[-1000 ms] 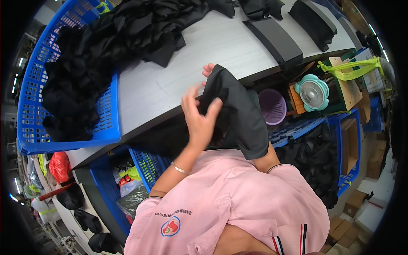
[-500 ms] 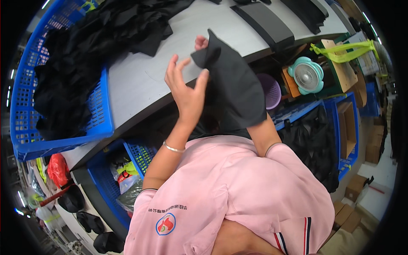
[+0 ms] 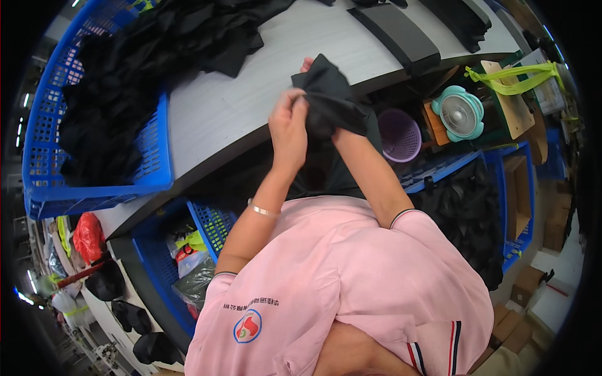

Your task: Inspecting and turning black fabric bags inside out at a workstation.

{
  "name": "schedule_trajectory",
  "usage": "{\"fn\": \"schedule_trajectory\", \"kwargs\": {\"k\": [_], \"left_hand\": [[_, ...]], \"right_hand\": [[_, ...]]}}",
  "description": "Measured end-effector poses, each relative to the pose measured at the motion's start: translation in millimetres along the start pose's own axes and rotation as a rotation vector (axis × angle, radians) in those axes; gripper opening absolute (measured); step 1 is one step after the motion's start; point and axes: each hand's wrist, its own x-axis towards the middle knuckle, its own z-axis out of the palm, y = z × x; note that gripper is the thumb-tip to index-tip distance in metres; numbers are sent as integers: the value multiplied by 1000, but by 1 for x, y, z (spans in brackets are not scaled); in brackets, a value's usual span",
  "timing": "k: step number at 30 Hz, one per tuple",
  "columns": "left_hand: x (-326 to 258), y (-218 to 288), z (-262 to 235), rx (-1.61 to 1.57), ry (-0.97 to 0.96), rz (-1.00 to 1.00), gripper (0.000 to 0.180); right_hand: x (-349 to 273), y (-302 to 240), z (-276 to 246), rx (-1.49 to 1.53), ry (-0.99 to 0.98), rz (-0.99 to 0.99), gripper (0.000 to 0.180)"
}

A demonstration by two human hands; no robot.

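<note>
A piece of black fabric is draped over my right hand and wrist above the table's front edge. Only a few fingertips of my right hand peek out past its far edge; the rest is covered, so its grip is hidden. At the fabric's left edge my left hand has its fingers closed, pinching the cloth. Farther left, a heap of black fabric pieces spills from a blue plastic basket onto the grey table.
Flat black stacks lie at the table's far right. Below its edge are a purple basket and a turquoise fan. Blue crates with dark items stand to my right. A blue bin holding bags sits at lower left.
My left hand has gone from spread fingers to closed at the fabric's edge. The fabric, hanging long before, is now bunched up around my right hand, leaving more of the right forearm bare.
</note>
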Motion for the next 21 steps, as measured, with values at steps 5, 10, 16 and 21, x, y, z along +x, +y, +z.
{"fn": "schedule_trajectory", "kwargs": {"k": [5, 10, 16, 21], "left_hand": [[61, -48, -11, 61, 150, 57, 16], [90, -90, -42, 257, 181, 101, 25], [89, -60, -97, -142, 273, -114, 22], [25, -8, -46, 7, 158, -72, 20]], "right_hand": [[-53, 25, 47, 654, -59, 11, 28], [-116, -5, 24, 106, -271, 25, 23], [-179, -31, -48, 68, -430, 239, 28], [-149, -21, -46, -190, 7, 22, 42]]}}
